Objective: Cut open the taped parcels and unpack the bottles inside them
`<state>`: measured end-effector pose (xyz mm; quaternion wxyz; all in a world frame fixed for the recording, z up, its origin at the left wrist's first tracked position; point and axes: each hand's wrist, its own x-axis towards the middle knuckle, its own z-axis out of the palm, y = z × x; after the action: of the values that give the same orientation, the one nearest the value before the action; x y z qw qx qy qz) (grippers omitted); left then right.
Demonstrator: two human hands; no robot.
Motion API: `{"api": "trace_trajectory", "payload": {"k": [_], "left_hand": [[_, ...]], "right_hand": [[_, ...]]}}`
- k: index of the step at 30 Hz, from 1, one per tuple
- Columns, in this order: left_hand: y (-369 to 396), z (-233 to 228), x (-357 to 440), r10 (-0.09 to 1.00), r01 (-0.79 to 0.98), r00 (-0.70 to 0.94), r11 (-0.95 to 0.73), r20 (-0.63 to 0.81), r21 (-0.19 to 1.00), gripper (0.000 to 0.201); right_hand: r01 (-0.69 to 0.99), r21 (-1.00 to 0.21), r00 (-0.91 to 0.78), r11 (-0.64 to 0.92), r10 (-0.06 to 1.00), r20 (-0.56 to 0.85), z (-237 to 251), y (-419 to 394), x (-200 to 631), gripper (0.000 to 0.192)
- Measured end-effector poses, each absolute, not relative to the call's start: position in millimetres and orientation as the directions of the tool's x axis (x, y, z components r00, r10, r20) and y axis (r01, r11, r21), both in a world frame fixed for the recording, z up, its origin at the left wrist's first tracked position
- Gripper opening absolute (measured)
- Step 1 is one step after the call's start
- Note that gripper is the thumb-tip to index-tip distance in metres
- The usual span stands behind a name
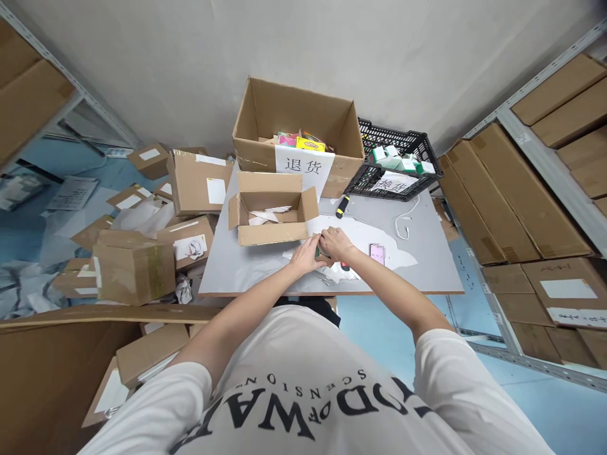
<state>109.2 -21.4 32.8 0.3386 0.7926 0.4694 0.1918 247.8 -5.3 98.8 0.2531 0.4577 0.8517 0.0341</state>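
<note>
My left hand point(306, 254) and my right hand point(336, 243) meet over the grey table point(246, 265), both closed around a small dark green item point(321, 251) that is mostly hidden between the fingers. White wrapping paper point(360, 237) lies under and around the hands. Just beyond them stands a small open cardboard box point(270, 212) with white paper inside. A pink phone point(377, 253) lies to the right of my right hand.
A large open carton point(294, 129) with a white label holds colourful packs at the table's back. A black crate point(393, 161) with small green-white boxes sits beside it. A black-yellow tool point(342, 206) and white cable point(403, 226) lie nearby. Cartons litter the floor left; shelves of cartons stand right.
</note>
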Motion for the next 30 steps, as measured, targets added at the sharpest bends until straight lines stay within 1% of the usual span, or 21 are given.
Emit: {"api": "trace_trajectory", "payload": {"k": [3, 6, 8, 12, 15, 22, 26, 30], "left_hand": [[-18, 29, 108, 0.866, 0.553, 0.500, -0.344, 0.028, 0.759, 0.099], [-14, 25, 108, 0.845, 0.462, 0.528, -0.367, 0.081, 0.807, 0.103], [-14, 23, 109, 0.843, 0.435, 0.530, -0.364, 0.093, 0.823, 0.097], [-15, 23, 110, 0.859, 0.465, 0.507, -0.346, 0.076, 0.815, 0.080], [-16, 23, 113, 0.855, 0.456, 0.512, -0.357, 0.088, 0.815, 0.078], [-9, 18, 129, 0.828, 0.388, 0.532, -0.424, 0.177, 0.819, 0.090], [-3, 16, 134, 0.810, 0.370, 0.557, -0.441, 0.184, 0.818, 0.095], [2, 16, 135, 0.779, 0.340, 0.600, -0.451, 0.179, 0.825, 0.112]], "right_hand": [[0.699, 0.275, -0.521, 0.660, 0.734, -0.436, 103, 0, 250, 0.063], [0.666, 0.248, -0.568, 0.703, 0.695, -0.441, 109, 2, 254, 0.062], [0.673, 0.220, -0.577, 0.706, 0.688, -0.441, 114, 1, 256, 0.062], [0.706, 0.133, -0.572, 0.695, 0.671, -0.472, 120, -2, 258, 0.063], [0.722, 0.116, -0.553, 0.682, 0.670, -0.496, 122, -2, 260, 0.063], [0.738, 0.150, -0.525, 0.658, 0.699, -0.486, 135, 0, 267, 0.063], [0.754, 0.148, -0.517, 0.640, 0.717, -0.469, 142, 1, 273, 0.064], [0.747, 0.124, -0.539, 0.654, 0.703, -0.464, 140, 3, 280, 0.070]]}}
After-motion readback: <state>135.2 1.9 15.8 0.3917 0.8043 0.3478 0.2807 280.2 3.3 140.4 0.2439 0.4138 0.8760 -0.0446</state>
